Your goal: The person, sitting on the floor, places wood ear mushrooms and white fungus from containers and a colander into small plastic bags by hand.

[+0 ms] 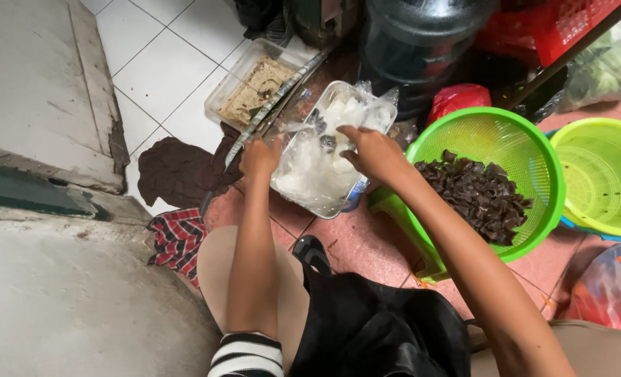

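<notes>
My left hand [260,158] grips the left rim of a clear plastic tray [303,199] tilted on the floor, lined with crumpled clear plastic wrap [310,167]. Over the tray's top, my right hand [373,152] pinches the wrap near a few dark pieces. Beside my right forearm stands a green colander [527,150] holding a heap of dark wood-ear mushrooms [478,195].
A second green colander [603,174] sits at the right, a plastic bag [614,286] below it. A dirty clear tray [251,87], a dark rag [181,171], a checked cloth [178,237], a big water bottle [415,49] and a red crate [562,24] lie around. A black bag [373,328] rests on my lap.
</notes>
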